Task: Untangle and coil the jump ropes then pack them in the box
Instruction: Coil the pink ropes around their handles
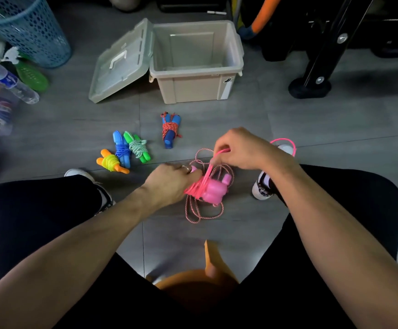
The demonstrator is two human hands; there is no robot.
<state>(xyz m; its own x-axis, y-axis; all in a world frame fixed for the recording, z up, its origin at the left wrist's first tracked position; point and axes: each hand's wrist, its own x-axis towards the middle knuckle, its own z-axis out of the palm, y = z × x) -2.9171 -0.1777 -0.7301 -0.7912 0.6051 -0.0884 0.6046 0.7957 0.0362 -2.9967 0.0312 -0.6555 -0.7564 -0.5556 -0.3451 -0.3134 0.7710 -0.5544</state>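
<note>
My left hand (173,180) grips the pink handles (213,189) of a jump rope, with pink cord wound around them. My right hand (239,148) pinches that pink cord (219,154) above the handles; a loop of it trails past my right wrist (285,141). A loose red-and-white striped rope (202,210) lies on the floor under the handles. Several coiled ropes lie on the floor: orange-yellow (111,161), blue (121,149), green (138,146), and blue with red cord (170,129). The beige box (194,87) stands open with nothing in it, its lid (122,62) hinged back to the left.
A blue mesh basket (27,27), a plastic bottle (15,84) and a green object (31,76) sit at the left. Black equipment legs (311,84) stand at the right. My knees and shoes (262,188) flank the ropes. An orange stool (207,269) is beneath me.
</note>
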